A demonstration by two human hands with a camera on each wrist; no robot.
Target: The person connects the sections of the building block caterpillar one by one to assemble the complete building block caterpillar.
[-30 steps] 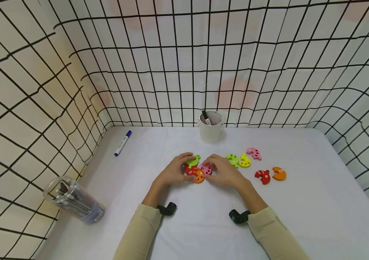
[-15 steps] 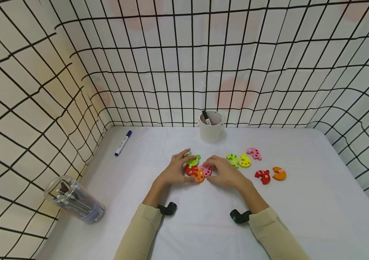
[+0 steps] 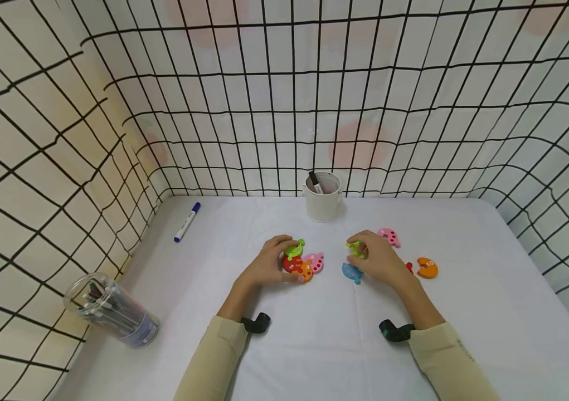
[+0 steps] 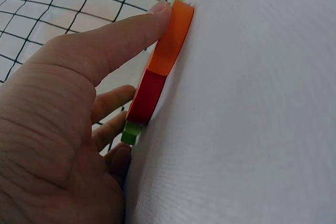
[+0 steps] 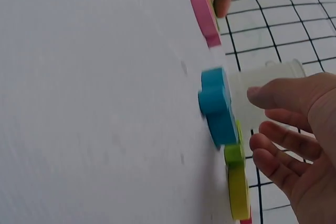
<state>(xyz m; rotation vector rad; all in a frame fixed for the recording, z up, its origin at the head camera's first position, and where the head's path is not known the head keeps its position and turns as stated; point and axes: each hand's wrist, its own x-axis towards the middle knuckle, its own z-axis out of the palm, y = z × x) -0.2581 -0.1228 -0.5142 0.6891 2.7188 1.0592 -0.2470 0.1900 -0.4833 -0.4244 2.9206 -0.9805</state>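
In the head view, my left hand (image 3: 262,265) holds a group of joined, animal-shaped number puzzle pieces. Its thumb presses the orange piece (image 4: 172,40), while its fingers lie at the green piece (image 3: 294,249) and beside the red piece (image 4: 148,95). A spotted pink piece (image 3: 314,262) adjoins the group on the right. Over a second green piece (image 3: 355,249) hovers my right hand (image 3: 380,259), thumb and fingers apart and holding nothing in the right wrist view. Just below its fingertips lies a blue piece (image 5: 216,108). A yellow piece (image 5: 239,195) shows under this hand.
Beyond the right hand lie a pink piece (image 3: 389,237), an orange piece (image 3: 427,268) and a mostly hidden red piece (image 3: 409,267). A white bucket (image 3: 322,203) stands at the back, a blue-capped marker (image 3: 187,222) back left. A jar of pens (image 3: 118,314) leans at left; black grid surrounds the table.
My right hand has left the pink piece and moved right, over the green and yellow pieces. The blue piece has come into view. My left hand stays at the joined pieces.
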